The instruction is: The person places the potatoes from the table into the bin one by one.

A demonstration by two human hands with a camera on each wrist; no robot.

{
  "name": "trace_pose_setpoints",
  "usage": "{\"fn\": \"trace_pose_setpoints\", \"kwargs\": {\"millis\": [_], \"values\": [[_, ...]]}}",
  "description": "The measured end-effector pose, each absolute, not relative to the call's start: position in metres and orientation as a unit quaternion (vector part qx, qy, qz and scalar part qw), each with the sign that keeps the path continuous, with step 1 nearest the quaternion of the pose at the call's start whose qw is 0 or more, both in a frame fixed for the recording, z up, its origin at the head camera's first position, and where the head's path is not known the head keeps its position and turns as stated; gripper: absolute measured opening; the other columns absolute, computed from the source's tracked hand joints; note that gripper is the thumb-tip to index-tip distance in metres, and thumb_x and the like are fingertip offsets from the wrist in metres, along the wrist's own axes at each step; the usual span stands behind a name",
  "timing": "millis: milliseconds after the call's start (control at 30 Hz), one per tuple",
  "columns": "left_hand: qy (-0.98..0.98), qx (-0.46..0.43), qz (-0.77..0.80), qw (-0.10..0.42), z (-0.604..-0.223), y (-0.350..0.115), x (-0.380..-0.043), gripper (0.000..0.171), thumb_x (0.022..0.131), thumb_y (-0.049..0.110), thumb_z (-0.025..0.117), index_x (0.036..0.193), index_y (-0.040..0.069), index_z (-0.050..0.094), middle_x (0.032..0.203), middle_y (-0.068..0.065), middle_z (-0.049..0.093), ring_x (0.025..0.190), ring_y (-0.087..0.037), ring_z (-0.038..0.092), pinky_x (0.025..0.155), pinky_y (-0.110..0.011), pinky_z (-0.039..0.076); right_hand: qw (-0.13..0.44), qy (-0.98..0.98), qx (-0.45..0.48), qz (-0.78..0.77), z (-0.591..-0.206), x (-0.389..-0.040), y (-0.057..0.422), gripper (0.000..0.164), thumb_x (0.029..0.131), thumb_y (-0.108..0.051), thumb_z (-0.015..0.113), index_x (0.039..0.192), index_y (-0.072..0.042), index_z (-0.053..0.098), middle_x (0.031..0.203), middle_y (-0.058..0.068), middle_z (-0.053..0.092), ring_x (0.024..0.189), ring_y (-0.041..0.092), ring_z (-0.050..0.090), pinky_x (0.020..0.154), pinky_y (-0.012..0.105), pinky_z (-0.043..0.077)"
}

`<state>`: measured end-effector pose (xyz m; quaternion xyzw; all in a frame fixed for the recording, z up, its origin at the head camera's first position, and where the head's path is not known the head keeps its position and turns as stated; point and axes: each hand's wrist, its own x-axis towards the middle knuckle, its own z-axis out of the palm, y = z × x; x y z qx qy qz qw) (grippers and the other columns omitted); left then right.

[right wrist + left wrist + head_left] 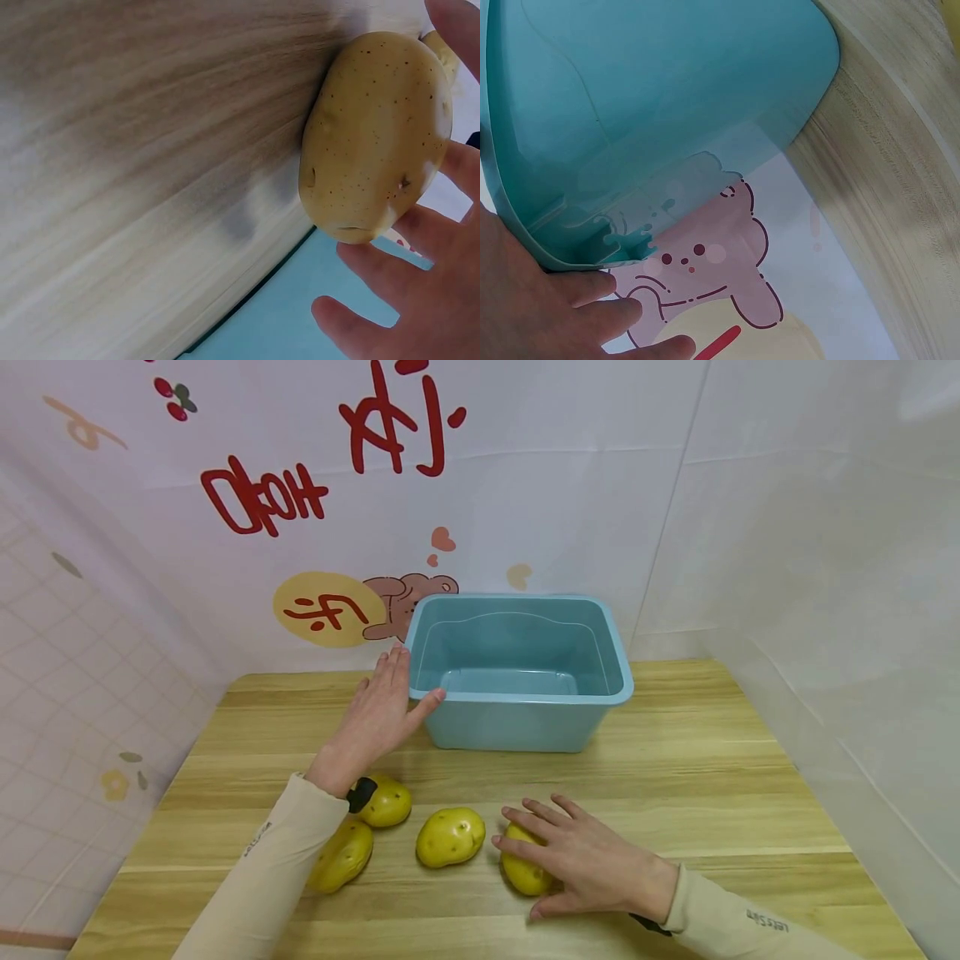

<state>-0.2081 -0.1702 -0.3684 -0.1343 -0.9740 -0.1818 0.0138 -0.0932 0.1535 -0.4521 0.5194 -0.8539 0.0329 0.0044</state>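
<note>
Head view, from where I stand: one left hand (378,697), reaching far, fingers extended and close together along the left rim of a bin, thumb apart over its near left corner. One right hand (588,860), palm down at the near right, fingers spread wide over a potato (525,881), thumb on its near side; whether the fingertips press it, I cannot tell.

One bin (517,722), pale blue, smooth and plastic-looking, corners rounded, walls tapering downward; it stands upright at the table's far edge, its inner walls and moulded floor showing.

Three further potatoes: a middle potato (451,837), lumpy, left of the right hand; a rounded potato (388,802) and a longer potato (341,860), both partly covered by the left arm. All yellow, glossy, pitted with dark eyes.

One table (697,777), wood-grained, pale. Two beige sleeves (262,868), lettered.
</note>
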Motion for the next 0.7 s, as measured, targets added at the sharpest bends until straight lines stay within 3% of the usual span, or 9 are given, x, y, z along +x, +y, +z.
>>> {"fn": "trace_pose_setpoints", "kwargs": {"millis": [200, 467, 700], "values": [[-0.974, -0.134, -0.181, 0.012, -0.368, -0.1705, -0.208, 0.104, 0.1, 0.075, 0.034, 0.164, -0.002, 0.005, 0.173, -0.018, 0.001, 0.159, -0.037, 0.002, 0.121, -0.066, 0.016, 0.001, -0.855, 0.517, 0.037, -0.4523, -0.0925, 0.1521, 0.088, 0.089, -0.074, 0.062, 0.16, -0.026, 0.042, 0.162, 0.011, 0.041, 0.139, 0.035, 0.049, 0.105, 0.057, 0.046], [-0.974, -0.134, -0.18, 0.008, -0.3679, -0.1701, -0.2082, 0.105, 0.1, 0.077, 0.032, 0.165, -0.002, 0.005, 0.173, -0.018, 0.001, 0.159, -0.037, 0.001, 0.121, -0.066, 0.017, 0.006, -0.869, 0.488, 0.08, -0.4535, -0.0927, 0.1517, 0.074, 0.087, -0.057, 0.077, 0.15, -0.024, 0.054, 0.15, 0.01, 0.051, 0.128, 0.03, 0.054, 0.103, 0.049, 0.051], [-0.974, -0.134, -0.182, 0.012, -0.3682, -0.1702, -0.208, 0.104, 0.1, 0.076, 0.033, 0.164, -0.002, 0.005, 0.173, -0.018, 0.001, 0.159, -0.037, 0.001, 0.121, -0.066, 0.017, 0.038, -0.871, 0.478, 0.108, -0.448, -0.0944, 0.1576, 0.071, 0.086, -0.057, 0.077, 0.145, -0.023, 0.058, 0.144, 0.01, 0.056, 0.123, 0.028, 0.057, 0.1, 0.047, 0.053]]}}
